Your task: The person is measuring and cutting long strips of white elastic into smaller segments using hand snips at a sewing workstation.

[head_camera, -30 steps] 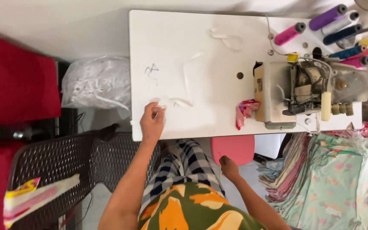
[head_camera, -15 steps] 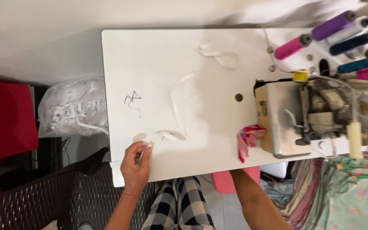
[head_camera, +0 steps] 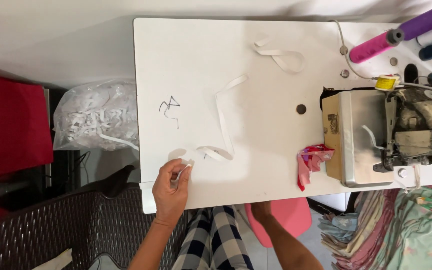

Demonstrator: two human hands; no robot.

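The left hand (head_camera: 171, 187) rests at the near edge of the white table (head_camera: 236, 60), toward its left corner, fingers pinched shut on one end of a white elastic strip (head_camera: 222, 120) that loops across the tabletop toward the middle. The right hand (head_camera: 261, 210) sits below the near edge, mostly hidden by it, so its fingers cannot be made out. The sewing machine (head_camera: 371, 135) is cut off at the right.

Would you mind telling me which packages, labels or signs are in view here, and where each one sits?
Clear plastic bag: left of the white table, bulging, full of white strips.
Small label: on the sewing machine, left face, dark rectangle on beige.
Yellow tape roll: behind the machine, round.
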